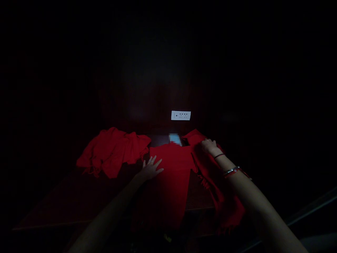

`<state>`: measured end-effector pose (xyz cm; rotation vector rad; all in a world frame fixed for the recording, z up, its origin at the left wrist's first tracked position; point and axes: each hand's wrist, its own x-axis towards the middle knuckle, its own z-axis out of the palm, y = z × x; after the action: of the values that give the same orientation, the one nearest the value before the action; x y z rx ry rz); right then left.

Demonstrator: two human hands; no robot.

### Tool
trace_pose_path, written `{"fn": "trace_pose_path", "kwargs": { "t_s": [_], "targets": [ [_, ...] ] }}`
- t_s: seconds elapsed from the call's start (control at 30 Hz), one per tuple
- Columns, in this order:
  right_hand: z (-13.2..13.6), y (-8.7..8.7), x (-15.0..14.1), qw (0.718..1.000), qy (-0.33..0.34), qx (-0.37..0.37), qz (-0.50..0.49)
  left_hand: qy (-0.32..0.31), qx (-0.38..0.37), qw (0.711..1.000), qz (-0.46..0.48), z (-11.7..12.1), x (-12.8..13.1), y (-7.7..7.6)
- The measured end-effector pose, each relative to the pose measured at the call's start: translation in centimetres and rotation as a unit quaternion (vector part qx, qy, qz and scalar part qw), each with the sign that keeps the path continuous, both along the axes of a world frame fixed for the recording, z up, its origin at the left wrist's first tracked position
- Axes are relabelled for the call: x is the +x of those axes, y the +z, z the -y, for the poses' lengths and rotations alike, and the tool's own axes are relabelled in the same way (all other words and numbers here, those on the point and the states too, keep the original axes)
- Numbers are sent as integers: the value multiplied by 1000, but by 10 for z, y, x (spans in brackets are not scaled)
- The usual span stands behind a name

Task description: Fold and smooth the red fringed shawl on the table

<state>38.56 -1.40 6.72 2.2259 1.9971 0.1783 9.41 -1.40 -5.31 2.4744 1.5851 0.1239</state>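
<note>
In the dim head view, a red scarf (171, 182) lies spread over the middle of a dark table and hangs past its front edge. My left hand (152, 169) rests on its left side with fingers spread. A second red fringed scarf (221, 189) runs down the right side, loosely folded, its lower end over the edge. At its upper part my right hand (209, 144) is closed, fingers curled down on the cloth. A third red fringed cloth (113, 149) lies crumpled at the left, apart from both hands.
A white socket panel (180, 115) is on the dark wall behind the table (71, 207). Behind the middle scarf lies a small pale blurred object (174, 138). At the lower right runs a pale edge (312, 210). Most surroundings are too dark to make out.
</note>
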Motion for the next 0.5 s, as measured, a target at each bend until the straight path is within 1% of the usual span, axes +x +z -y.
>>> {"fn": "trace_pose_path", "kwargs": {
  "t_s": [0.07, 0.13, 0.17, 0.2, 0.27, 0.33, 0.4, 0.43, 0.47, 0.5],
  "targets": [
    [1, -15, -24, 998, 53, -15, -21, -13, 15, 1000, 3, 5, 2, 3],
    [6, -26, -42, 994, 99, -26, -38, -46, 27, 999, 3, 11, 5, 4],
    [11, -31, -47, 993, 109, -32, -41, -63, 29, 998, 0, 13, 6, 3],
    [16, -34, -49, 993, 105, -38, -39, -77, 30, 997, -4, 16, 6, 2],
    [30, -40, -44, 998, 53, -41, -21, -88, 32, 996, -14, 18, 2, -2],
    [47, -45, -31, 999, -39, -24, -3, -83, 41, 995, -25, 17, -8, -6],
    [63, -49, -14, 992, -126, 1, -8, -79, 43, 995, -33, 13, -22, -9],
    [70, -50, -6, 988, -154, 7, -20, -75, 40, 996, -34, 11, -29, -9],
    [75, -51, 1, 985, -168, 5, -37, -72, 34, 996, -34, 10, -35, -10],
    [79, -50, 7, 985, -165, -3, -54, -69, 29, 997, -34, 9, -41, -10]
  ]
}}
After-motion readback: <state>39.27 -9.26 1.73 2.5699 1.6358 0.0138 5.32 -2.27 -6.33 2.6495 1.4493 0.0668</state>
